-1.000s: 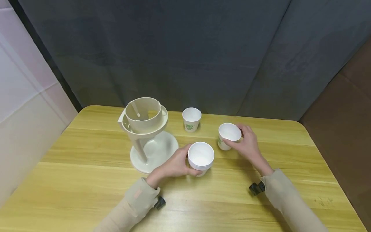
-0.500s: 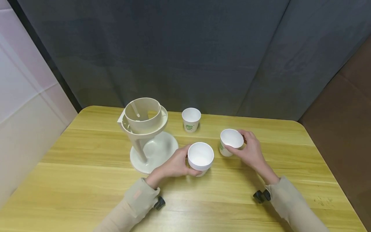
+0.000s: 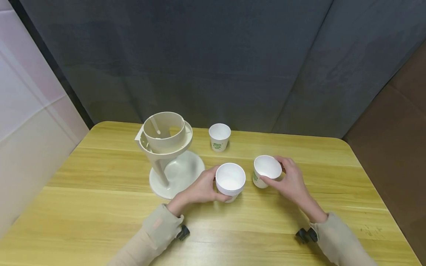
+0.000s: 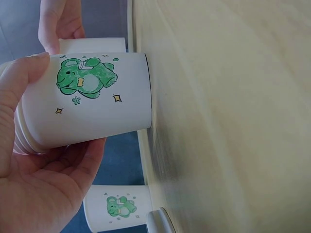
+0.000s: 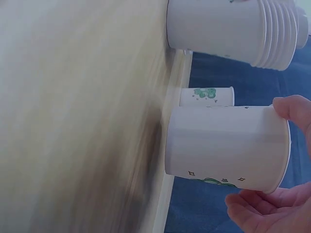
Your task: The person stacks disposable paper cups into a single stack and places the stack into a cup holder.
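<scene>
My left hand [image 3: 203, 186] grips a stack of nested white paper cups [image 3: 230, 179] from its left side, near the table's middle. In the left wrist view a green cartoon bear shows on the stack's outer cup [image 4: 92, 102], with several rims bunched under the thumb. To the right, my right hand [image 3: 291, 181] holds a single paper cup [image 3: 267, 168] near its rim, thumb in front and fingers behind. This cup [image 5: 223, 148] stands apart from the stack [image 5: 218, 29] in the right wrist view. Another paper cup [image 3: 219, 136] stands upright farther back.
A cream plastic stand [image 3: 166, 146] with a round holder on top and a wide round base [image 3: 184, 170] stands left of the left hand. The wooden table [image 3: 100, 221] ends at a dark curtain [image 3: 213, 66] behind.
My right hand has brought its paper cup toward the front edge and slightly right, level with the stack. The left hand and its stack stay in place.
</scene>
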